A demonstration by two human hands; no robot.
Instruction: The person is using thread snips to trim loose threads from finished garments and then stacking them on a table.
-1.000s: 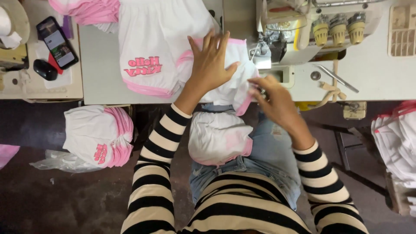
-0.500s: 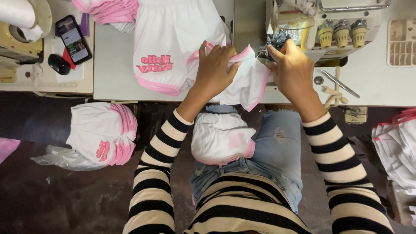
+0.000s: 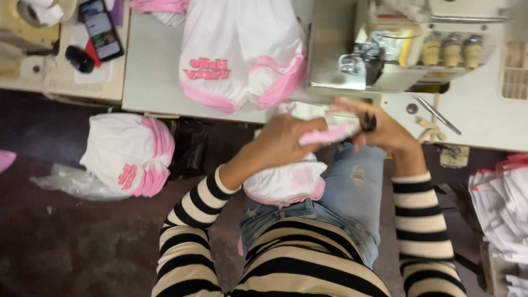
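Observation:
My left hand (image 3: 286,140) and my right hand (image 3: 379,129) meet just below the table's front edge, both closed on the pink-trimmed edge of a white garment piece (image 3: 330,133). A small dark object sits at my right fingertips. Under my hands a stack of white and pink pieces (image 3: 286,184) rests on my lap. A finished white garment with pink trim and pink lettering (image 3: 239,55) lies on the grey table (image 3: 148,82). The sewing machine (image 3: 374,55) stands just beyond my right hand.
A pile of white and pink garments (image 3: 132,157) sits on the floor at left, over clear plastic. More white pieces (image 3: 500,209) are stacked at right. A phone (image 3: 102,27) and a tape roll (image 3: 41,11) lie on the side table; metal tweezers (image 3: 437,113) lie right of the machine.
Both hands have drawn back from the sewing machine toward my lap, bringing the pink-edged piece with them. The view has tilted slightly.

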